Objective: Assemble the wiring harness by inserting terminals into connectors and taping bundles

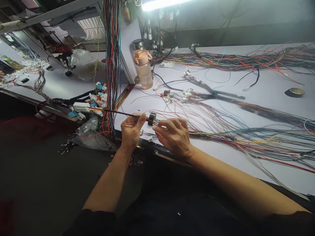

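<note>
My left hand (131, 129) pinches a thin wire bundle wrapped in black (118, 112), which runs left to a white connector (81, 107) with red and yellow wires. To its right, my right hand (174, 136) has its fingers closed on the same bundle, where red and yellow wires show unwrapped. A roll of black tape (152, 118) is between the two hands, just behind the wires; whether it hangs from the bundle or stands on the table cannot be made out.
Long loose wires (221, 137) spread over the white table (261, 83) to the right. A water bottle (144, 70) stands behind my hands. A thick wire bundle (112, 59) hangs at the left. Another tape roll (294, 92) lies far right.
</note>
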Motion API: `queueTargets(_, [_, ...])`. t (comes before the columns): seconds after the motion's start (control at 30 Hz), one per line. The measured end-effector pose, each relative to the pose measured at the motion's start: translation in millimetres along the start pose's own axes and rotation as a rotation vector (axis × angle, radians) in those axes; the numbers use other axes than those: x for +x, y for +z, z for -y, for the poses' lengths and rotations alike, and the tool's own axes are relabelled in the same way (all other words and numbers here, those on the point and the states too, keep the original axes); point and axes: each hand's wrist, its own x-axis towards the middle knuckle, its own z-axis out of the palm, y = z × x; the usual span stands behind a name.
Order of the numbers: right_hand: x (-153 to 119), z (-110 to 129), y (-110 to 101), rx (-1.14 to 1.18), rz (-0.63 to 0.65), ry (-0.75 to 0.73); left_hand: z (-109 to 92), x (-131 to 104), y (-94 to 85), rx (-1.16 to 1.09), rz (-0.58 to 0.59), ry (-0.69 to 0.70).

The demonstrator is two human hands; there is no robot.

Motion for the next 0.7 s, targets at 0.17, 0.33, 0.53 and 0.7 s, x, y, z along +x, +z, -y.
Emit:
queueTargets(0.17, [1.1, -9.0, 13.4, -0.103, -0.054, -0.018, -5.3, -0.8, 4.6, -0.07, -0.097, -0.203])
queueTargets(0.33, [18.3, -15.8, 8.8, -0.083, -0.019, -0.114, -9.7, -1.8, 7.0, -0.078, -0.096, -0.238])
queueTargets(0.53, [25.5, -9.8, 7.5, 0.006, -0.012, -0.111, -6.7, -5.1, 5.7, -0.033, -0.005, -0.151])
queueTargets(0.7, [15.4, -2.6, 4.0, 0.187, -0.046, 0.031, -0.1, -5.3, 2.7, 0.001, -0.031, -0.074])
